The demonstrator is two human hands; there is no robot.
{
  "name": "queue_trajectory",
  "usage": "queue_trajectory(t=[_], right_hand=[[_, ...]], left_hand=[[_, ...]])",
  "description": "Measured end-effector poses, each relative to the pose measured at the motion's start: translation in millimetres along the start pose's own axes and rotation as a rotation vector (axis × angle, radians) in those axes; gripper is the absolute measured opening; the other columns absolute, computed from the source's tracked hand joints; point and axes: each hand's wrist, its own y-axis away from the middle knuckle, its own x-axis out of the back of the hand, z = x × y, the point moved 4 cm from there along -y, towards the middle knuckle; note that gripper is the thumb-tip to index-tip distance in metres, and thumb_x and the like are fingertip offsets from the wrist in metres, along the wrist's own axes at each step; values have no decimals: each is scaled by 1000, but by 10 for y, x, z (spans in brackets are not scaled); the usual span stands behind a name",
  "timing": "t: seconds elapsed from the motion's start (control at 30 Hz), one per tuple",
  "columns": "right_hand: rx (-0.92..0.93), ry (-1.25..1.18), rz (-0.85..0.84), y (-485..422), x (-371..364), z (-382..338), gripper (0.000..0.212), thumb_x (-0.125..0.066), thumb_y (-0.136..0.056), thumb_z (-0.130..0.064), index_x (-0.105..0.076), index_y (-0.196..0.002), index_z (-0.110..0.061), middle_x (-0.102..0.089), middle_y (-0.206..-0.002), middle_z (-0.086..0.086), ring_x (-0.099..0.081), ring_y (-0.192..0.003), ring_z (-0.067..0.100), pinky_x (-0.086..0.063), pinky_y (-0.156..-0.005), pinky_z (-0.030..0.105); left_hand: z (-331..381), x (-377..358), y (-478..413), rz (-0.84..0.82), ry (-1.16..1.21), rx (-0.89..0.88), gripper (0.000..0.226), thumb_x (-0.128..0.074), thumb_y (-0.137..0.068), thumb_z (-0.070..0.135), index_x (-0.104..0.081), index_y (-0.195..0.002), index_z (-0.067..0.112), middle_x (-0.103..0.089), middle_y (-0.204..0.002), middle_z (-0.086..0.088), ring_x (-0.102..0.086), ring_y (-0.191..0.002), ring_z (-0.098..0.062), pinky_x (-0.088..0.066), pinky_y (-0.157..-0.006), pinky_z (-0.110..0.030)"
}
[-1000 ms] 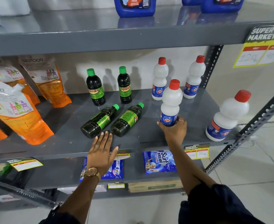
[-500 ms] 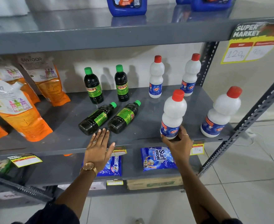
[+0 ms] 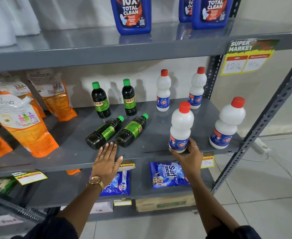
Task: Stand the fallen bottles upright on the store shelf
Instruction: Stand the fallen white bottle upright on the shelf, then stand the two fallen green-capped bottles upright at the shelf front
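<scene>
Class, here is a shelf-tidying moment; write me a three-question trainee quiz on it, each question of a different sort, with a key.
1. True or false: the right hand grips a white bottle that stands upright.
2. How many dark green-capped bottles lie on their sides on the middle shelf?
3. The left hand is: A) wrapped around a bottle, B) open with fingers spread near the fallen bottles' bases, C) on the top shelf.

Key: 1 true; 2 two, the left one and the right one; 3 B.

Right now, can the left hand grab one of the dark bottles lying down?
Probably yes. The left hand is open, fingertips almost at the bases of the two fallen bottles, with only bare shelf between.
</scene>
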Motion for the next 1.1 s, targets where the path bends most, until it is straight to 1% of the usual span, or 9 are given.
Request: queue_trajectory(t=[0.13, 0.2, 0.33, 0.47, 0.6, 0.73, 0.87, 0.97, 1.1], right_hand=[[21, -87, 160, 209, 61, -107, 100, -87, -59, -40, -36, -140, -15, -50, -137, 4, -51, -122, 16, -45, -94, 21], [135, -20, 284, 529, -4, -232, 85, -82, -65, -46, -42, -133, -14, -49, -129, 4, -48, -118, 20, -43, -95, 30], [231, 75, -91, 761, -715, -705, 47, -65, -78, -56, -57, -112, -23, -55, -109, -6, -53, -103, 12, -47, -86, 32], [-224, 87, -234, 128, -1455, -1066, 78, -58, -71, -72, -56, -119, -11, -59, -117, 9, -57, -111, 30, -45, -94, 39], [-543, 289, -334, -309, -1791, -1040, 123, -60, -41, -87, -46, -135, -9, -55, -133, 13, -54, -118, 33, -43, -100, 42], [-496, 229, -261, -410, -1933, -975, 103, -67, -36, -73, -58, -119, -13, -65, -116, 11, -61, -101, 29, -50, -90, 42], [-270, 14, 108, -273, -1948, -1118, 68, -84, -60, -34, -53, -111, -1, -66, -105, 15, -62, -90, 29, -46, -74, 31], [-34, -77, 240, -196, -1981, -1267, 74, -88, -60, -16, -43, -118, -4, -59, -99, 2, -58, -84, 18, -43, -76, 24], [1, -136, 242, -260, -2050, -1232, 87, -90, -59, -18, -37, -127, -5, -54, -109, -2, -55, -96, 14, -41, -83, 19]], left_hand=[[-24, 103, 96, 54, 136, -56, 81, -15, -88, 67, -12, -147, 12, -11, -157, -5, -4, -143, -14, -11, -114, -33], [-49, 296, 212, 160, 206, -122, 72, -34, -91, 54, -18, -147, 10, -17, -155, -6, -10, -143, -14, -18, -113, -32], [-431, 713, 115, 346, 298, -119, 60, -43, -92, 32, -26, -143, 5, -25, -150, -6, -14, -143, -18, -8, -117, -32], [-1219, 708, -236, 185, 343, 131, 53, -32, -93, 32, -36, -139, 5, -35, -148, -16, -28, -139, -28, -23, -113, -42], [-1612, 498, -338, 12, 261, 82, 55, -32, -88, 23, -39, -137, 0, -25, -151, -20, -29, -137, -37, -29, -111, -47], [-1637, 448, -375, 6, 270, 37, 58, -32, -87, 24, -34, -139, -1, -15, -155, -17, -23, -140, -36, -30, -110, -47], [-1652, 429, -382, 32, 298, 68, 53, -33, -94, 29, -32, -141, 4, -12, -157, -12, -21, -141, -30, -28, -111, -40], [-1684, 359, -395, 12, 291, 69, 50, -40, -97, 27, -32, -142, 7, -14, -157, -12, -19, -142, -29, -23, -112, -36], [-1718, 342, -420, -11, 286, 75, 52, -35, -96, 34, -32, -142, 10, -22, -155, -11, -21, -142, -27, -25, -114, -38]])
